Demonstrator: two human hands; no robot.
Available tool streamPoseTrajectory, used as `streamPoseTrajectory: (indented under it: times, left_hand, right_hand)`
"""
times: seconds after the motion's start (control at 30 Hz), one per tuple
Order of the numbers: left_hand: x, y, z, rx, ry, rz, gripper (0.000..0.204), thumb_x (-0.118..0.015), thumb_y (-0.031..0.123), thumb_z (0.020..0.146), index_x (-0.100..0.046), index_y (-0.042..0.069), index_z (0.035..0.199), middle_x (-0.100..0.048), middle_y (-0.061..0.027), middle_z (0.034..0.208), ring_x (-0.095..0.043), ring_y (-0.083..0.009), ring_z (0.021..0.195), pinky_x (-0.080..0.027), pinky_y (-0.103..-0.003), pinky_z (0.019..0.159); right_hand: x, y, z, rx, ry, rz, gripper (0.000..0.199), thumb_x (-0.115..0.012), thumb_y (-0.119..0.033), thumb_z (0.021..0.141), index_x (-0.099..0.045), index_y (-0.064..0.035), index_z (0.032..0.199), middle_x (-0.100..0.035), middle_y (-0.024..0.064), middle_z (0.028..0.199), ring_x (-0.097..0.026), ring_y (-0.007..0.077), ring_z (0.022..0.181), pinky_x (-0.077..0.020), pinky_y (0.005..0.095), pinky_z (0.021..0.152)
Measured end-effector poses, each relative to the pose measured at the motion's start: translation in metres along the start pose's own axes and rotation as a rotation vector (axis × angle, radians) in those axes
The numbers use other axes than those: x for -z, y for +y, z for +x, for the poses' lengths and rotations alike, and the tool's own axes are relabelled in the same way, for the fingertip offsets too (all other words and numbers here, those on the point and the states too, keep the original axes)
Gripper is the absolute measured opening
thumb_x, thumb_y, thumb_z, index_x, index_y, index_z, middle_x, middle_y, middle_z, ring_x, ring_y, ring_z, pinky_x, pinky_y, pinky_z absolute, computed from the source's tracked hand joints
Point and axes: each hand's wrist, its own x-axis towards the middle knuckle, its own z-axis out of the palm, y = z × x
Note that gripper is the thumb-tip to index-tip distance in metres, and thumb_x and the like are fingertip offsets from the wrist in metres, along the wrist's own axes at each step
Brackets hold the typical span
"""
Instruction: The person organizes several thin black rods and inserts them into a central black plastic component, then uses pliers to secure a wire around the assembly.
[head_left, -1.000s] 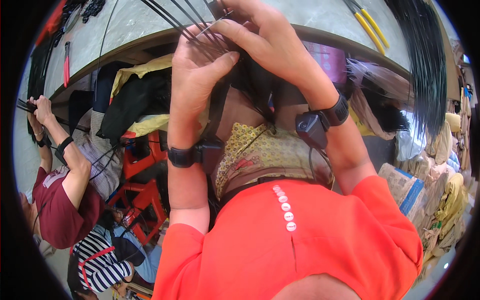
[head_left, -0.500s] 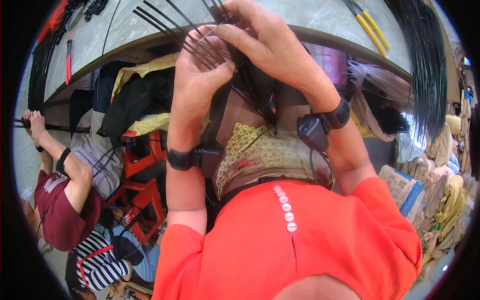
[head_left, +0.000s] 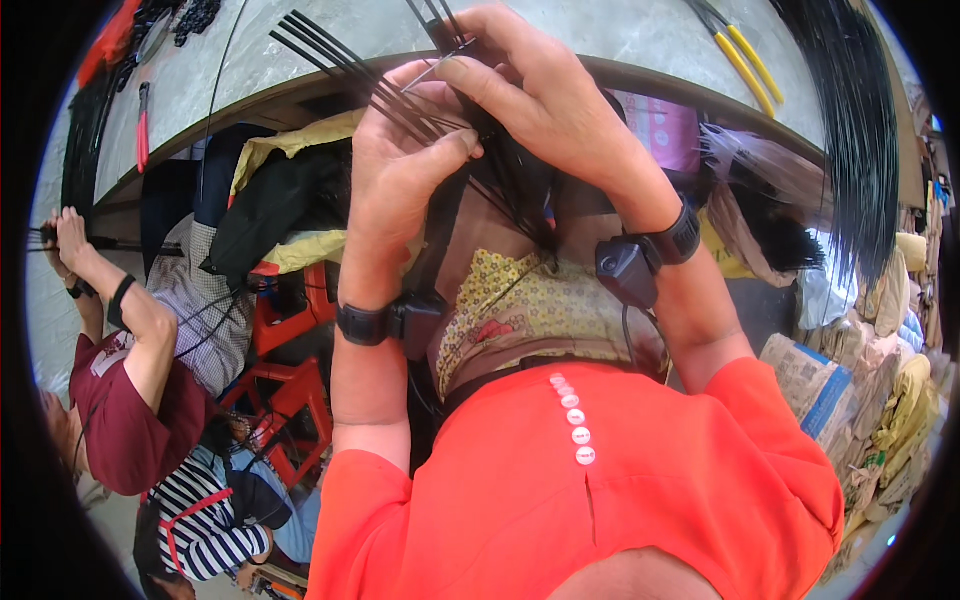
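Black strips (head_left: 340, 60) are bunched closer together than half a second ago, at the near edge of the table (head_left: 620, 30). They are grasped by the left hand (head_left: 400, 170), presumably for alignment; a thin rod (head_left: 424, 76) is pinched by the right hand (head_left: 535, 95), likely for fine control.

A worktable (head_left: 640, 35) spans the front, pliers (head_left: 748, 70) on its right, a hand tool (head_left: 143, 130) on its left, strands (head_left: 850, 150) hanging over its right end. Rods (head_left: 355, 72) in the person's left hand (head_left: 405, 170) jut over its near edge. Stools (head_left: 275, 335) stand left, a co-worker (head_left: 150, 420) beyond; sacks (head_left: 860, 400) are piled right.
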Motion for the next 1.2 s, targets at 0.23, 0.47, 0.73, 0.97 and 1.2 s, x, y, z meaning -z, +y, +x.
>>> streamPoseTrajectory:
  times: [0.23, 0.47, 0.73, 0.97, 1.2]
  left_hand:
    - [-0.007, -0.006, -0.001, -0.04, 0.047, -0.115, 0.05, -0.065, -0.009, 0.079, -0.05, -0.006, 0.128, -0.064, -0.012, 0.105, -0.065, -0.0173, 0.082, -0.055, -0.03, 0.074]
    - [-0.017, -0.003, -0.002, -0.086, 0.094, -0.123, 0.043, -0.066, -0.009, 0.081, -0.055, -0.007, 0.123, -0.065, -0.0101, 0.104, -0.065, -0.0148, 0.084, -0.054, -0.028, 0.073]
    - [-0.02, 0.011, -0.006, -0.034, 0.12, -0.13, 0.039, -0.066, -0.008, 0.085, -0.057, -0.007, 0.123, -0.066, -0.0103, 0.101, -0.065, -0.0152, 0.082, -0.054, -0.028, 0.075]
    - [-0.027, 0.002, -0.006, -0.118, 0.145, -0.13, 0.036, -0.067, -0.004, 0.088, -0.058, -0.007, 0.123, -0.066, -0.0102, 0.104, -0.063, -0.0144, 0.084, -0.053, -0.028, 0.076]
    - [-0.029, 0.001, -0.004, -0.114, 0.138, -0.121, 0.036, -0.069, -0.004, 0.086, -0.059, -0.007, 0.121, -0.068, -0.0103, 0.103, -0.065, -0.0123, 0.088, -0.055, -0.026, 0.076]
  right_hand:
    - [0.003, -0.005, -0.002, -0.182, -0.048, 0.152, 0.029, -0.061, -0.017, 0.094, -0.055, 0.0011, 0.116, -0.065, 0.0158, 0.087, -0.066, 0.0205, 0.074, -0.0513, 0.0324, 0.065]
    - [0.01, -0.007, -0.002, -0.151, -0.06, 0.138, 0.029, -0.061, -0.017, 0.095, -0.054, 0.0009, 0.117, -0.066, 0.014, 0.092, -0.065, 0.0185, 0.074, -0.0519, 0.0311, 0.065]
    - [0.015, -0.016, -0.002, -0.131, -0.106, 0.098, 0.031, -0.063, -0.016, 0.094, -0.055, 0.0006, 0.119, -0.065, 0.012, 0.096, -0.064, 0.018, 0.079, -0.0517, 0.0305, 0.07]
    - [0.019, -0.016, -0.004, -0.128, -0.131, 0.109, 0.036, -0.063, -0.015, 0.091, -0.053, 0.0011, 0.122, -0.063, 0.0135, 0.098, -0.065, 0.0183, 0.08, -0.0524, 0.0311, 0.069]
    - [0.029, -0.009, -0.007, -0.161, -0.16, 0.162, 0.038, -0.056, -0.014, 0.093, -0.052, 0.0016, 0.127, -0.062, 0.0105, 0.097, -0.06, 0.0141, 0.079, -0.0506, 0.0296, 0.072]
